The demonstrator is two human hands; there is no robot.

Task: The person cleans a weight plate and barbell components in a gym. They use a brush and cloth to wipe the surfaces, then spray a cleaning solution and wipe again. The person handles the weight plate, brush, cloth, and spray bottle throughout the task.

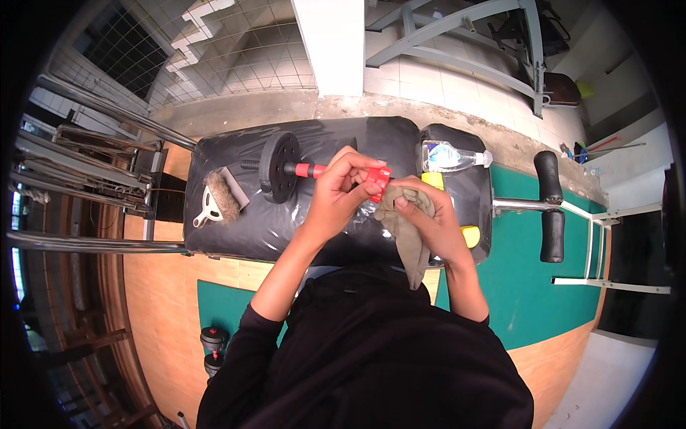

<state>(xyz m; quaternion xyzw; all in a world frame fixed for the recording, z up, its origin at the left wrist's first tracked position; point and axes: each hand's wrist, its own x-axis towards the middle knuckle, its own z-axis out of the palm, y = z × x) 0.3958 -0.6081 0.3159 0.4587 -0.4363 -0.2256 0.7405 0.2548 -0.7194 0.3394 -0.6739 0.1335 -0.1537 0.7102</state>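
Note:
My left hand (345, 185) grips a red dumbbell collar nut (380, 184) between thumb and fingers. My right hand (429, 214) holds a grey-brown cloth (410, 230) against the nut's right side, and the cloth's end hangs down. Behind my left hand, a dumbbell bar with a red sleeve (308, 170) lies on the padded black bench (257, 236). A black weight plate (278, 168) sits on the bar's left part, with the threaded end sticking out. What lies at the bar's right end is mostly hidden by my left hand.
A hand brush (221, 201) and dustpan (236, 187) lie on the bench's left. To the right are a clear plastic bottle (455, 156) and yellow objects (470, 236). Roller pads (547, 177) extend beyond the bench. Dumbbells (214, 339) rest on the floor, lower left. Metal rails stand at left.

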